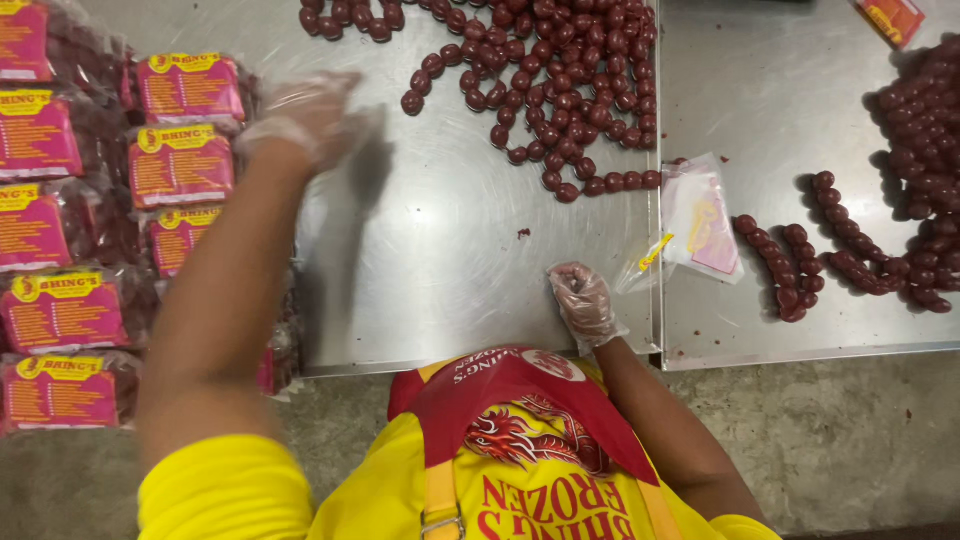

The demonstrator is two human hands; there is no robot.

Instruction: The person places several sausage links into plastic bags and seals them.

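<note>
My left hand [305,115], in a thin clear glove and blurred by motion, is stretched out over the steel table [440,250] with its fingers apart, right beside the stacked pink-labelled packs of red sausages [180,165]. Nothing shows in it. My right hand [585,305], also gloved, rests near the table's front edge with its fingers curled in and nothing held. Just to its right lies an empty clear plastic bag with a pink label [700,215]. A big heap of small round dark-red sausage links [570,80] lies at the far middle of the table.
Rows of filled packs [60,310] cover the left side. A second steel table [780,110] adjoins on the right, carrying short sausage strings [800,265], another heap [925,130] and one pack [890,18]. Concrete floor [850,440] lies below the front edge.
</note>
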